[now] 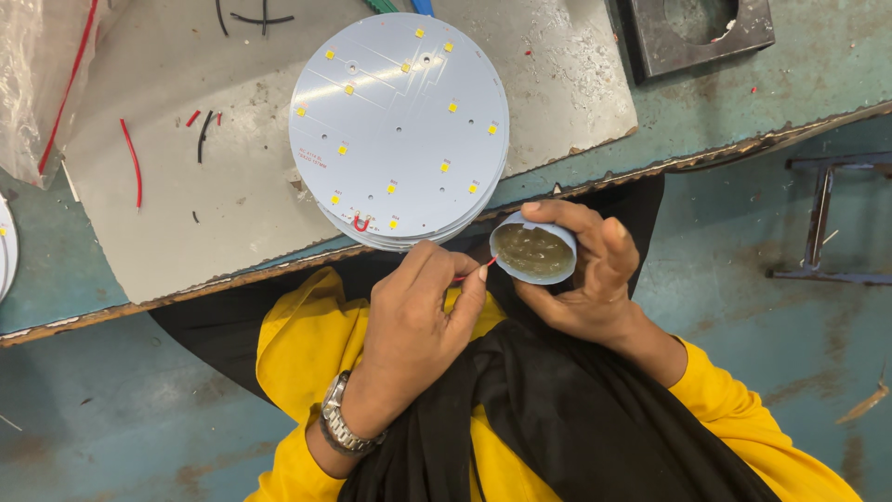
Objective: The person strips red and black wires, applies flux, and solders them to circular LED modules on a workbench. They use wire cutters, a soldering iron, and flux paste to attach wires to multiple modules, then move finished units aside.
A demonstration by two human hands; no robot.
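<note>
My left hand [418,311] pinches a short red wire [472,271] between thumb and fingers; the wire's tip reaches the rim of a small round blue container [533,251] holding a brownish paste. My right hand [585,270] cups that container from the right, tilted toward me, just below the bench edge. A stack of round white circuit boards with small yellow chips [400,125] lies on the bench right above both hands; a short red wire loop [360,223] sits at the top board's near edge.
The boards rest on a grey sheet [167,167] strewn with red and black wire scraps [135,163]. A clear plastic bag [42,74] lies at far left, a dark metal block [697,28] at top right, a metal frame [822,223] on the floor at right.
</note>
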